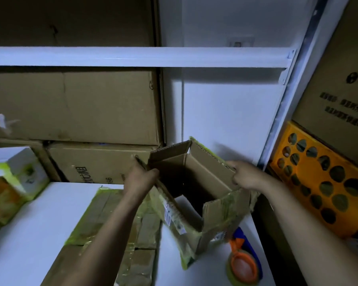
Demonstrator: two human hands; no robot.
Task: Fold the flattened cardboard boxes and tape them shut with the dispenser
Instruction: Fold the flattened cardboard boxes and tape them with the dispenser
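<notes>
- cardboard box [207, 172] is popped open into a tube and sits between your two hands, mouth facing up at you and tilted a bit; white table [39, 223] shows through its bottom, so i judge the bottom flaps aren't folded yet.
- its longer walls seem to run from your near-left to far-right, and you've got one hand on each side wall.
- left hand [142, 175] is at the box's far-left corner, fingers curled over the top edge, gripping the wall.
- right hand [246, 175] is on the box's right rim, fingers curled round the edge, gripping it. neither hand is free.
- tape dispenser [243, 263] lies on the table just beside the box's near-right corner, partly tucked under a flap. your right hand is the nearer one to it.
- stack of flattened boxes [116, 234] lies flat just left of the box, under your left forearm.
- coming move, my guess: square the box and fold the flaps in, then reach down-right of the box for the dispenser.
</notes>
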